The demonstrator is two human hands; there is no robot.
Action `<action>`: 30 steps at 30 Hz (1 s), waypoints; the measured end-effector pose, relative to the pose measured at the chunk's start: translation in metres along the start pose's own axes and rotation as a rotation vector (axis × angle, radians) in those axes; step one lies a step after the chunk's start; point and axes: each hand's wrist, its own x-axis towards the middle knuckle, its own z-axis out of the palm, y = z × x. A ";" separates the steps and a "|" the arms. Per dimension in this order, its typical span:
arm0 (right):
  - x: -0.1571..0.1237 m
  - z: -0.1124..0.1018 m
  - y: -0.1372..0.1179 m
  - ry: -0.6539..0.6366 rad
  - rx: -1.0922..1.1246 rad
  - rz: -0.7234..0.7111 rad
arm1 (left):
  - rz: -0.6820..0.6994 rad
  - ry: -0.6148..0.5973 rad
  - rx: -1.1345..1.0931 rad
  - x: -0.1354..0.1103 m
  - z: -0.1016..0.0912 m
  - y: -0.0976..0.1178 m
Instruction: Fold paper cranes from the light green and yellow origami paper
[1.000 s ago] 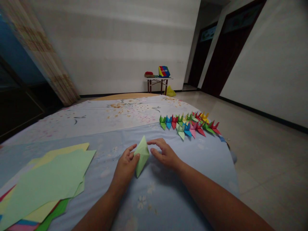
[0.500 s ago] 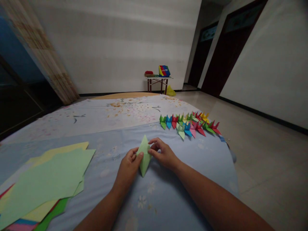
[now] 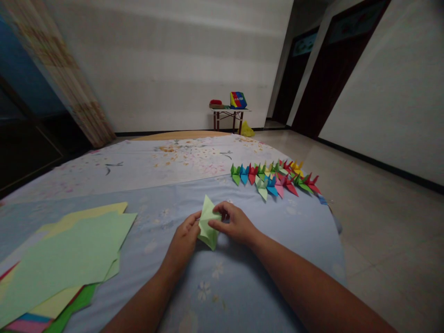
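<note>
Between my hands is a pale green folded paper point(image 3: 207, 217), pointed at its top and bottom and held just above the blue cloth. My left hand point(image 3: 188, 233) pinches its left edge, thumb on the near face. From the right, my right hand point(image 3: 234, 222) grips the other side, with thumb and index finger on the paper. The far layers of the folded paper are hidden behind the fingers. Folded paper cranes point(image 3: 263, 187) in several colours stand in rows on the table beyond my right hand.
A stack of coloured paper sheets point(image 3: 69, 249) lies at the left, pale green on top. A blue cloth point(image 3: 166, 286) and a white floral cloth point(image 3: 145, 157) cover the round table. By the far wall stands a small table point(image 3: 229, 111) bearing a colourful box point(image 3: 238, 100).
The folded paper has been turned and its layers have spread; its lower tip now points slightly right. My right thumb has moved left across its face.
</note>
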 end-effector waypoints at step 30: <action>0.002 -0.021 0.018 -0.065 -0.256 -0.421 | -0.021 0.095 0.182 0.005 -0.010 0.000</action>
